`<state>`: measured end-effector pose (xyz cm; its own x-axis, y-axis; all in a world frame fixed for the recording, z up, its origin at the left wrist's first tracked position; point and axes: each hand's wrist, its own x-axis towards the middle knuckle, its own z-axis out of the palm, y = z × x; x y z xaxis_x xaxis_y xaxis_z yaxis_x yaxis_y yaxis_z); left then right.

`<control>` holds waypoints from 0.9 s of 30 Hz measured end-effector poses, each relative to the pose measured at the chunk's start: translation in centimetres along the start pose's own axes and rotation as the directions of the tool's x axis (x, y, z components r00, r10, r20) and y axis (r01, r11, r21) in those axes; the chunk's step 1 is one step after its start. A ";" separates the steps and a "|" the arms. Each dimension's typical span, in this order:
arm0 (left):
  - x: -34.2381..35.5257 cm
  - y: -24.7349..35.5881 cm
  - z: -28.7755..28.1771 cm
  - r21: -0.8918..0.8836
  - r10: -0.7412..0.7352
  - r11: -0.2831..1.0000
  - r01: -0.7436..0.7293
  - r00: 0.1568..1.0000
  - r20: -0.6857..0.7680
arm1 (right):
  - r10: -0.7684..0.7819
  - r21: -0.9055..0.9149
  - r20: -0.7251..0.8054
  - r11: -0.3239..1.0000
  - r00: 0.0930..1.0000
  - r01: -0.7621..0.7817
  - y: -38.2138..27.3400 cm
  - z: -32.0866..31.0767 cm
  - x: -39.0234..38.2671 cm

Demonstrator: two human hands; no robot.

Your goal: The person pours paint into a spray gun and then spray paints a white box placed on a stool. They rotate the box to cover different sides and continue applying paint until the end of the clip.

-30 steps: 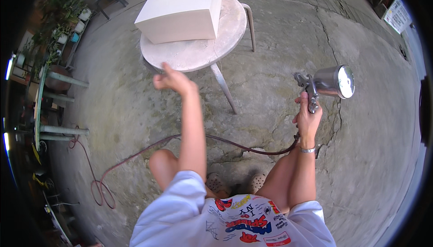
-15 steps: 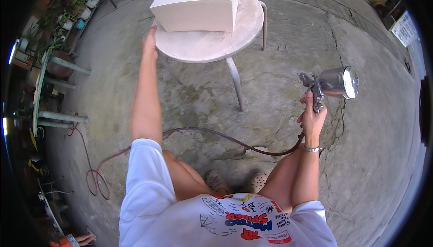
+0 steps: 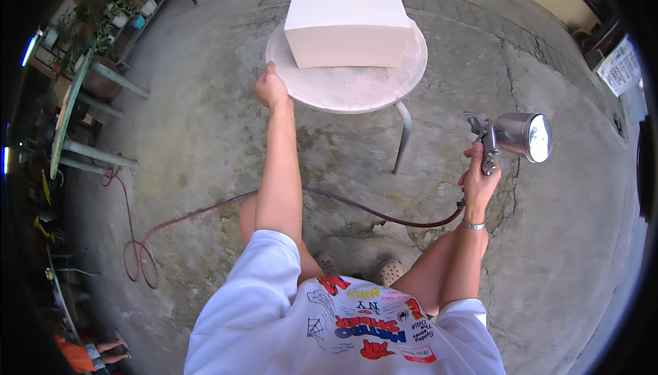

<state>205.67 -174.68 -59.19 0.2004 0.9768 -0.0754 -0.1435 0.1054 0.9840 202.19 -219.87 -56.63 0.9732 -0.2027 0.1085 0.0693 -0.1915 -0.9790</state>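
A white box-shaped piece (image 3: 346,47) sits on a round, paint-spotted stool (image 3: 343,92) in front of me. My left hand (image 3: 272,88) is closed on the near left rim of the stool's seat; its fingers are partly hidden. Off to the right, my right hand (image 3: 481,182) holds a metal spray gun (image 3: 488,149) by its grip, apart from the stool. A shiny silver cup (image 3: 522,136) is fixed to the gun. From the gun's lower end a dark red hose (image 3: 384,220) runs left across the floor.
The concrete floor (image 3: 205,135) is cracked and stained. At the left stand a green-edged table (image 3: 72,107) and potted plants (image 3: 120,15). A person in orange (image 3: 75,356) is at the lower left. A printed sheet (image 3: 619,66) shows at the far right.
My left hand has moved right with the stool's rim, and the stool and white box have turned. The box's right side no longer shows. My right hand still holds the spray gun.
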 end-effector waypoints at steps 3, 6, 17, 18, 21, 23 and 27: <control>-4.1 -0.2 0.5 0.116 0.005 0.993 0.003 0.997 -0.075 | -0.026 -0.023 0.013 0.999 1.000 0.027 -0.7 -1.8 -1.4; -7.6 -0.1 1.3 0.321 0.127 0.944 -0.070 0.979 -0.157 | -0.045 -0.001 -0.074 0.999 0.996 0.045 -2.7 -2.7 -1.9; -5.7 0.1 0.2 0.302 -0.131 0.953 -0.001 0.899 0.418 | -0.080 -0.096 -0.097 0.993 0.992 0.071 -4.5 -2.3 -4.7; -6.1 0.9 0.4 0.354 -0.093 0.934 -0.050 0.922 0.376 | -0.043 -0.096 -0.098 0.995 0.994 0.034 -5.2 -1.9 -4.4; -5.5 -0.1 0.4 0.451 0.057 0.867 -0.212 0.941 0.333 | -0.031 -0.077 -0.036 0.997 0.999 0.028 -5.9 -0.9 -5.1; -6.8 0.2 0.2 0.425 0.073 0.879 -0.217 0.941 0.330 | -0.064 -0.086 0.008 0.994 0.998 0.064 -6.1 -1.1 -6.3; -6.7 0.3 0.2 0.366 0.118 0.900 -0.235 0.942 0.315 | -0.027 -0.136 -0.101 0.991 0.995 0.013 -6.1 -0.8 -5.2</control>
<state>204.45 -181.24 -58.32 0.4769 0.8737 0.0961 0.1781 -0.2031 0.9628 196.50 -218.44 -51.03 0.9439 -0.2932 0.1521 0.0518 -0.3234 -0.9448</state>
